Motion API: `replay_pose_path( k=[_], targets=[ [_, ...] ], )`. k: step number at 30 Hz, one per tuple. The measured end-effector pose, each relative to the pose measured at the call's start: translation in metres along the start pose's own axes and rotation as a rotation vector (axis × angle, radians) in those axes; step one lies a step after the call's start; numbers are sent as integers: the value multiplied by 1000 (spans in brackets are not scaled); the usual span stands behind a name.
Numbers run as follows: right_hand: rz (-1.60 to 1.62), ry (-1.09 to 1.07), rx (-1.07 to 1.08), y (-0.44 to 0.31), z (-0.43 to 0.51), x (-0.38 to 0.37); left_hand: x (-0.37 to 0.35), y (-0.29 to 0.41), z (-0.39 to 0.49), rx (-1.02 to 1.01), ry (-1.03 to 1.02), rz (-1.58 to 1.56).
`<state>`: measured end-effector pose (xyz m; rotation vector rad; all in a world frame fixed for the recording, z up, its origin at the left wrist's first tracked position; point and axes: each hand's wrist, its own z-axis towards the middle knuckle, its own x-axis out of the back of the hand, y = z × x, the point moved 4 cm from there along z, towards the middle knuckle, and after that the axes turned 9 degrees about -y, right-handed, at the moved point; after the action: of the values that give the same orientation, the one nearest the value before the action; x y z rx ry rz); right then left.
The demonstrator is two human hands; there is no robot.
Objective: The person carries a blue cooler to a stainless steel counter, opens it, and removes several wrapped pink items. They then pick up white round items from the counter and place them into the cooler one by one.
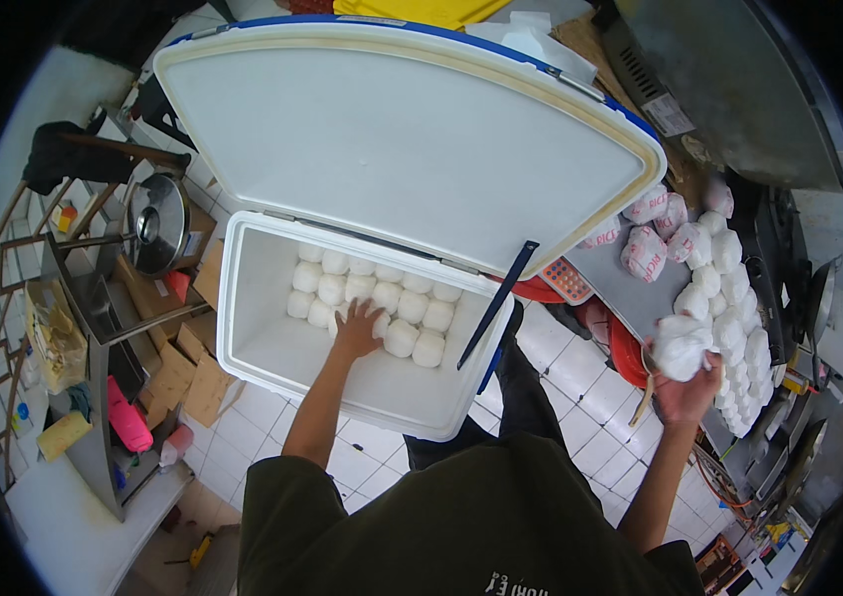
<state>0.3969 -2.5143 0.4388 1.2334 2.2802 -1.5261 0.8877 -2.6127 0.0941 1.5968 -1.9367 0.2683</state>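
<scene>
A white cooler box (258, 350) with its lid (406, 141) raised is in front of me. Inside, round white wrapped bundles (412, 307) sit packed in rows. My left hand (359, 332) reaches in, fingers spread over bundles in the near rows; whether it grips one is hidden. Off to the right, my right hand (684, 395) holds a white wrapped bundle (682, 347), its wrapping loose and crinkled. That bundle is beside a metal table (600, 272), where a pile of similar white bundles (734, 335) lies.
Bundles with red print (645, 253) lie at the table's far end. A dark lid stay (500, 305) crosses the cooler's right side. A red basin (626, 354) is below the table edge. Cardboard boxes (187, 372) and a metal stand (97, 402) with a pot lid (157, 223) are left.
</scene>
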Motion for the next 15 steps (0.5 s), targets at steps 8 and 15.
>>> replay_pose_path(
  k=[8, 15],
  targets=[
    [88, -350, -363, 92, -11, -80, -26, 25, 4, 35, 48, 424],
    [52, -379, -493, 110, -30, -76, -12, -18, 10, 177, 68, -135]
  ],
)
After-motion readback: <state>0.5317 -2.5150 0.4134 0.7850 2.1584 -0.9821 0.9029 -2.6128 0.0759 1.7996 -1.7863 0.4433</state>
